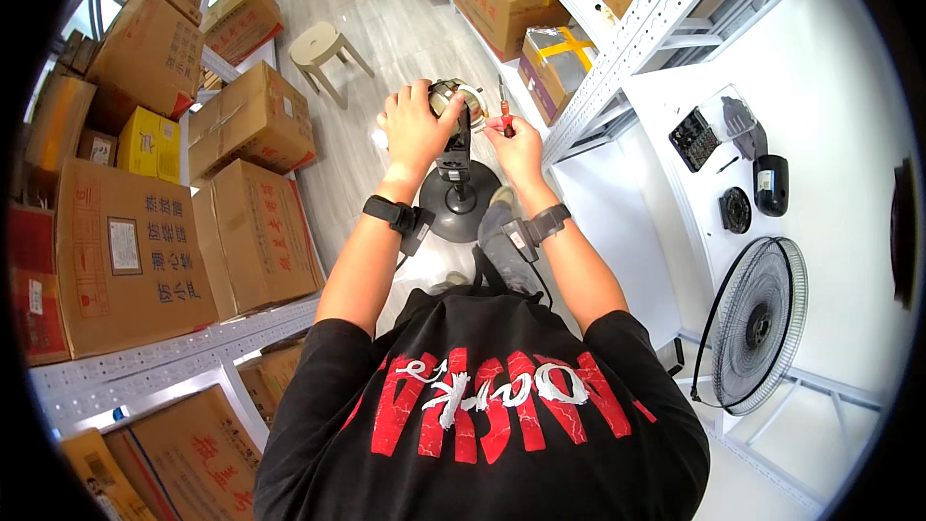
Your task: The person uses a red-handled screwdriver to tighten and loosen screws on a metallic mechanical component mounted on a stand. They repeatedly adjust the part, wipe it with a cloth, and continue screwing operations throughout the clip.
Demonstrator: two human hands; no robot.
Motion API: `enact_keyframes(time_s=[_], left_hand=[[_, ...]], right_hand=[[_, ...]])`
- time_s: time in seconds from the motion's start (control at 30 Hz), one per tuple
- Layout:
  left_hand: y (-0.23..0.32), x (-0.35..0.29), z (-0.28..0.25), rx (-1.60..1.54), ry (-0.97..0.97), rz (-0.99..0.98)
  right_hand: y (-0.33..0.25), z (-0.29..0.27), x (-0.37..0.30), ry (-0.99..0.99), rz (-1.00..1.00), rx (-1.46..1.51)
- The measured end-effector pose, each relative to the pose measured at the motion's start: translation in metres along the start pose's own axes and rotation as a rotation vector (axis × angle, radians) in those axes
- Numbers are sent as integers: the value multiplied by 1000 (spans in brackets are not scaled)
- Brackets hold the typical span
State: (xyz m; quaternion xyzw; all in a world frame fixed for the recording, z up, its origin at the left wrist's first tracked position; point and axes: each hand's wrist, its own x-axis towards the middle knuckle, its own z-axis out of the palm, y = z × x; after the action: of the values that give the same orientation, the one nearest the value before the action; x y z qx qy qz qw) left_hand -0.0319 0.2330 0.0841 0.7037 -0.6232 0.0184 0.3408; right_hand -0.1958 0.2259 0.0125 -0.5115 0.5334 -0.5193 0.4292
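at left in my remote view, a large brown carton (135, 260) stands on shelving, with a yellow box (149, 143) just beyond it; farther and to the right, i see a pale stool (315, 43) on the floor. left of centre, my left hand (413, 130) rests against the fan motor (470, 98), thumb laid across it; whether its fingers close around the part, i cannot tell. the motor sits at the scene's centre, atop a stand with a round dark base (448, 228). just right of it, my right hand (518, 150) grasps a red-handled screwdriver (506, 120), shank pointing far. beyond, at right, lies a yellow-taped box (561, 66). at far right, a white surface bears a black housing (771, 185) and a round black part (735, 209); nearer stands a wire fan guard (762, 323).
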Motion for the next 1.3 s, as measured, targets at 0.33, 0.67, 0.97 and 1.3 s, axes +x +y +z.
enact_keyframes(time_s=[0.33, 0.67, 0.97, 1.3], left_hand=[[-9, 5, -3, -30, -53, 87], [-18, 11, -5, -145, -124, 192], [-24, 11, -5, -187, -127, 199], [-24, 8, -8, -222, -137, 126]], right_hand=[[1, 18, 1, -5, 330, 409], [3, 6, -2, -138, 417, 564], [1, 12, -13, -155, 469, 641], [3, 13, -11, -185, 576, 705]])
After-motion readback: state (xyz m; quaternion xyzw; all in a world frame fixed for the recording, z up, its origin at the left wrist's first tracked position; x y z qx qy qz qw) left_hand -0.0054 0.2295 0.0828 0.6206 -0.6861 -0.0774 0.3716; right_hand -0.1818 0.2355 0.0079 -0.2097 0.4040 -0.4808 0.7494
